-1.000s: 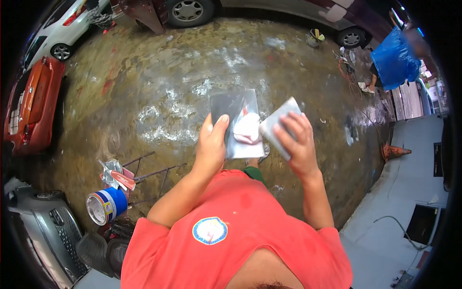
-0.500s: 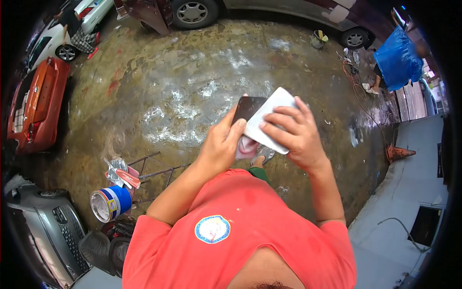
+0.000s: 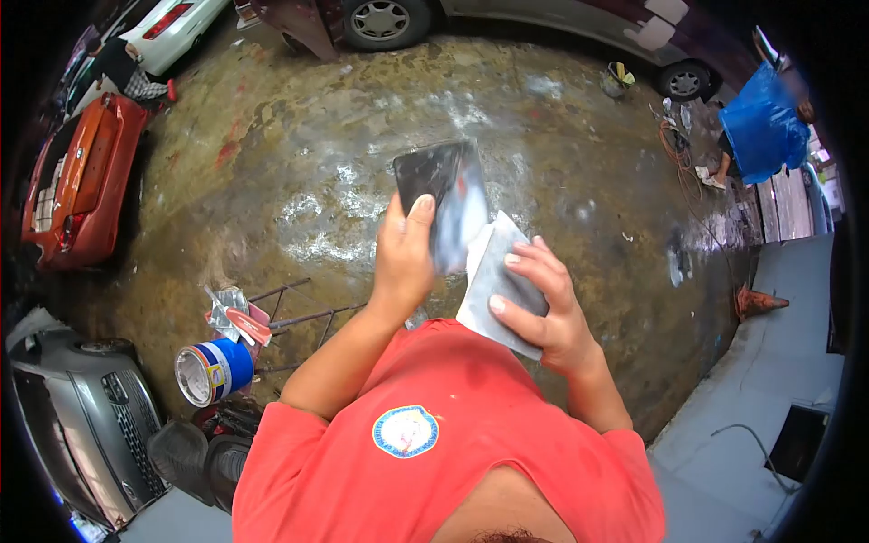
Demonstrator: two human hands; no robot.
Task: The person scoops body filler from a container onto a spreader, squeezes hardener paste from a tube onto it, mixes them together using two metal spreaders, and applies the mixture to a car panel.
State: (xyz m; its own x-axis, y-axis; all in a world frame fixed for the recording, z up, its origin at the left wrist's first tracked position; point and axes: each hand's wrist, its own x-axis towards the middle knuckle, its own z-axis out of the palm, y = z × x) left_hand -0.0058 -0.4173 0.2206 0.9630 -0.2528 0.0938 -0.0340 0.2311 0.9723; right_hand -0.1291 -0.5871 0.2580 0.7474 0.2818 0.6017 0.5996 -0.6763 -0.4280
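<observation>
**Fingers [image 3: 543, 273] Grip Panel and Sheet Above a Stained Workshop Floor [image 3: 561, 172]**

A person's left hand [image 3: 405, 262] pinches a dark panel [image 3: 430, 170] at its left edge, thumb laid along the upper face and the other fingers mostly hidden beneath. A whitish smear [image 3: 464, 217], touched with red and softened by blur, covers the panel's right part. Just beside it, to the lower right, the right hand [image 3: 566, 330] holds a pale sheet [image 3: 493, 282] at a tilt, its fingers bent and slightly spread over the face; the thumb is out of sight. Whether panel and sheet touch cannot be told. Both are held in the air in front of the wearer's red shirt [image 3: 507, 407], which bears a round badge [image 3: 406, 432].

On the left, a blue can [image 3: 233, 364] sits near a thin metal frame [image 3: 308, 321], with a red tool [image 3: 246, 326] just above the can. Farther out are an orange car body section [image 3: 95, 172], a grey car front [image 3: 118, 398] and, at the top, a maroon car [image 3: 303, 23]. One co-worker [image 3: 145, 86] in checked shorts is at upper left, near a white car [image 3: 181, 36]; another, draped in blue plastic [image 3: 765, 127], is at upper right. Below that person, an orange cone [image 3: 759, 303] stands out near a pale wall [image 3: 787, 362].
</observation>
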